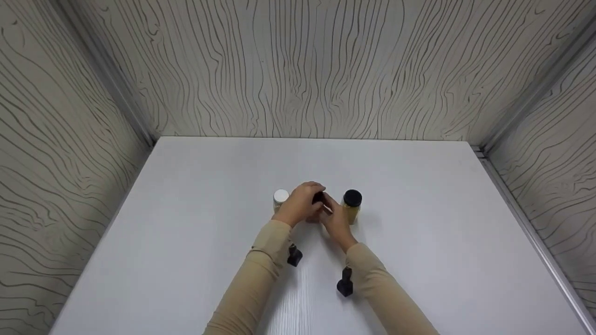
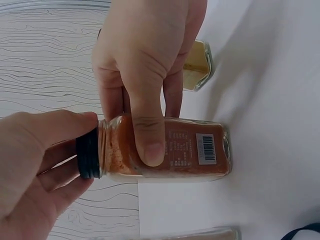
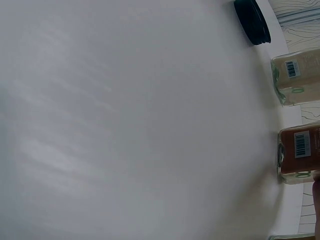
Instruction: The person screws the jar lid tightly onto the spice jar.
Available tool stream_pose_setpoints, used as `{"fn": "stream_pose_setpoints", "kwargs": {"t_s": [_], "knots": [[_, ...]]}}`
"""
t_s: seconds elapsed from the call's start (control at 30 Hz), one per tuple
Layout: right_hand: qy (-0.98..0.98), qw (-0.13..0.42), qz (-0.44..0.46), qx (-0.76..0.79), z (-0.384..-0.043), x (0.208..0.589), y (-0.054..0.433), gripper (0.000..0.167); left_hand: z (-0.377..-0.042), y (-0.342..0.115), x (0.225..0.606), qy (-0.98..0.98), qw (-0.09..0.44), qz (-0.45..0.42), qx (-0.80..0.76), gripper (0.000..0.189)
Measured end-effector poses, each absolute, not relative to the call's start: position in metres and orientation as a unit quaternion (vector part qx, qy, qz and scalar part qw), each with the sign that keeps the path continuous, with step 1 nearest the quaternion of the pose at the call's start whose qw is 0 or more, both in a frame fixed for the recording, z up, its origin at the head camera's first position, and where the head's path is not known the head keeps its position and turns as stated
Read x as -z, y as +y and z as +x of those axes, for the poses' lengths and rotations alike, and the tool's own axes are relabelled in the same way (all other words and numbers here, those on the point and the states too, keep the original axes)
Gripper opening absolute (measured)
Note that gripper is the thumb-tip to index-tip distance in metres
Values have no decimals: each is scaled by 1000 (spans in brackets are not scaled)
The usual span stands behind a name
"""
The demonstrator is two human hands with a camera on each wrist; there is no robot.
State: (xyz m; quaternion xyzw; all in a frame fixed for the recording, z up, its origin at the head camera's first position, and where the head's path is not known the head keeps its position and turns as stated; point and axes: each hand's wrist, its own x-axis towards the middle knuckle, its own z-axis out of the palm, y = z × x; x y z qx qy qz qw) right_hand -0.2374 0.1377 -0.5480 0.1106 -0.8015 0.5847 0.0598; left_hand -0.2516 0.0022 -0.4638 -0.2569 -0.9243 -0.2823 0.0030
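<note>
Both hands meet at a square glass spice jar of reddish-brown powder, upright at the table's middle. My left hand pinches its black lid, which sits on the threaded neck. Lower down, my right hand holds the glass body, thumb across the front in the left wrist view. To the left stands a jar with a white top and pale powder. A black-lidded jar of yellowish powder is right beside my right hand. Only a fingertip of the right hand shows in the right wrist view.
A black round piece, looking like a loose lid, lies left of the pale jar in the right wrist view; the left forearm covers that spot in the head view. Wood-patterned panels enclose the white table behind and at the sides.
</note>
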Motion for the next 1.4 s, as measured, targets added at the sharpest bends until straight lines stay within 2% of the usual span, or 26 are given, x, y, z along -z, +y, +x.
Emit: {"fn": "stream_pose_setpoints", "kwargs": {"t_s": [0.3, 0.63, 0.87, 1.4], "knots": [[-801, 57, 107, -586, -236, 546, 137, 57, -249, 0, 462, -938, 8, -193, 288, 49], [-792, 67, 120, -595, -237, 550, 139, 55, -248, 0, 461, -934, 22, -213, 285, 44], [-801, 66, 113, -585, -237, 547, 138, 55, -248, 0, 458, -937, -11, -197, 288, 45], [-793, 66, 109, -595, -238, 549, 137, 55, -248, 1, 455, -942, -23, -190, 277, 45]]}}
